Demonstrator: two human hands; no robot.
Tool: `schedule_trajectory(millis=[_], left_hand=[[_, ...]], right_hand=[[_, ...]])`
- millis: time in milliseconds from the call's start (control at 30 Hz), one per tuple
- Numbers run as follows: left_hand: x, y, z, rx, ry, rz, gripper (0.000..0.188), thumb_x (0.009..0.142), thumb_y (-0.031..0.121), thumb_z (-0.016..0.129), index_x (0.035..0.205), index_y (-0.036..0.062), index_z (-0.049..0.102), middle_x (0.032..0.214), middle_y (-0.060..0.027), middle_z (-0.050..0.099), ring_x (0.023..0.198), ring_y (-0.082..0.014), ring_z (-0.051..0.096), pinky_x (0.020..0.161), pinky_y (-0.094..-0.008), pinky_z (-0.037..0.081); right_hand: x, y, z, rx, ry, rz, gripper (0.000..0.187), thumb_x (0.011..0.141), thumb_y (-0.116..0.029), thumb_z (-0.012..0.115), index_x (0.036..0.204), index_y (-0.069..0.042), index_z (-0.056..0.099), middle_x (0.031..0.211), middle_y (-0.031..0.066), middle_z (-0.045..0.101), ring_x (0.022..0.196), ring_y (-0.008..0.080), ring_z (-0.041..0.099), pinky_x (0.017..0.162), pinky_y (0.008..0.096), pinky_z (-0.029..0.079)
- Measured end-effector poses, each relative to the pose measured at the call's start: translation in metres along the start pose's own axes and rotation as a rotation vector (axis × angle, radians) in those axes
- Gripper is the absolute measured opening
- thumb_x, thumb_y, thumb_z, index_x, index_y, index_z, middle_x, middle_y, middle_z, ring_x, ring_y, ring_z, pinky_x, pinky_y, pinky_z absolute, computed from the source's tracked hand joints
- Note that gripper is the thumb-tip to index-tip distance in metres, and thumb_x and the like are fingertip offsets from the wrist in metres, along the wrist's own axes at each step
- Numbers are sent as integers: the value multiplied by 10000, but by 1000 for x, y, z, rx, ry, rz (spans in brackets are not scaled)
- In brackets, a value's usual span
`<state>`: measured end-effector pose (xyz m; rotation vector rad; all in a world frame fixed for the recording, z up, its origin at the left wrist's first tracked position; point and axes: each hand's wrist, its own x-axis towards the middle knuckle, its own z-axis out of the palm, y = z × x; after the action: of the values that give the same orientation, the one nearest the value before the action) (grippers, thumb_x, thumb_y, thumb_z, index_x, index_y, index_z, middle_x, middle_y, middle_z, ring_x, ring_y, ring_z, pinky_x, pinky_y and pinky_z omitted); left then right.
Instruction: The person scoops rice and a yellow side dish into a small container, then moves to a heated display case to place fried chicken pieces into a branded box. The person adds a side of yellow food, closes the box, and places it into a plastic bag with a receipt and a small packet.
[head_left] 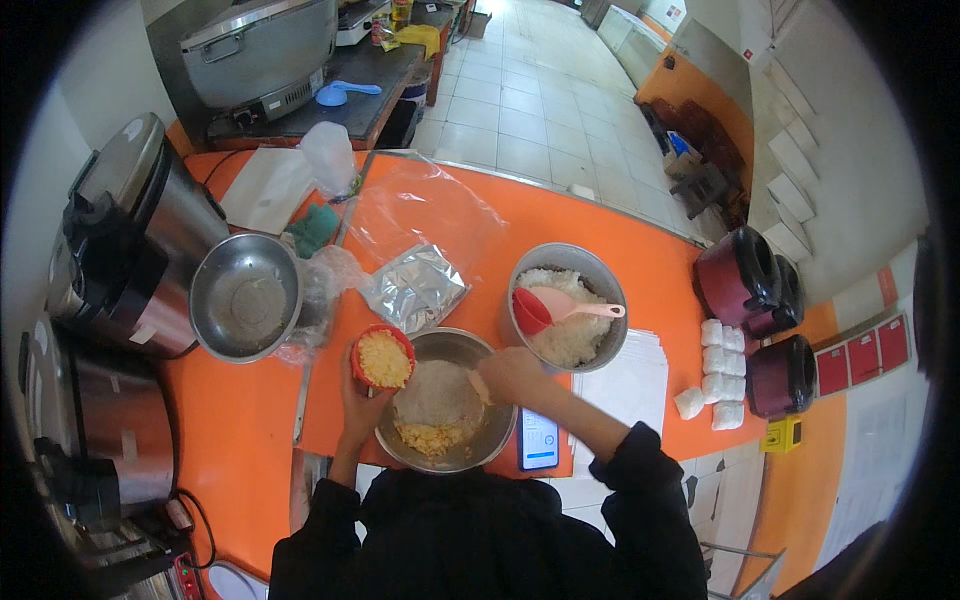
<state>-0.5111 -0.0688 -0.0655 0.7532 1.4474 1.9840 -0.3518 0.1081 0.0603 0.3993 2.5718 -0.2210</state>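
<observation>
My left hand point(357, 402) is closed round a small red cup point(384, 358) heaped with pale yellow, crumbly food. The cup is raised at the left rim of a steel mixing bowl point(500, 432). White, grainy food point(435, 385) lies in the bowl, with yellow bits point(432, 437) on its near side. My right hand point(508, 376) is closed over the bowl's right rim. What its fingers hold is hidden. Beyond it stands a metal pot point(612, 285) of white rice, in which a red cup point(531, 311) and a pale pink rice paddle point(585, 309) lie.
A phone point(538, 440) and white paper sheets point(640, 385) lie right of the mixing bowl. Foil packaging point(418, 290) and clear plastic point(430, 205) are behind it. An empty steel bowl point(245, 330) and large cookers point(150, 230) stand left. White wrapped packets point(722, 360) line the right end.
</observation>
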Motion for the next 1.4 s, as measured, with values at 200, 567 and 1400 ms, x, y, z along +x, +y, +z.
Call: schedule_trajectory(millis=[200,567,1400], left_hand=[[-5,8,12,-6,39,59,920,620,-44,748,1385,46,246,1341,-117,389,1229,-239,428,1017,-378,393],[-17,48,47,158,146,142,944,603,-85,744,1387,27,230,1356,-120,343,1260,-243,377,1040,-396,359],[-46,29,18,611,-93,134,836,555,134,850,1226,-21,377,1253,-192,415,1182,-353,416,980,-431,380]], right_hand=[[-28,-14,47,347,-115,94,266,783,-267,627,819,-6,665,749,207,650,732,351,652,690,447,515],[-16,-69,14,593,157,-163,295,849,-201,566,797,81,633,705,253,619,684,381,632,658,441,485],[-69,-42,72,836,593,114,292,895,-203,541,1010,49,630,640,147,613,563,251,597,509,350,466]])
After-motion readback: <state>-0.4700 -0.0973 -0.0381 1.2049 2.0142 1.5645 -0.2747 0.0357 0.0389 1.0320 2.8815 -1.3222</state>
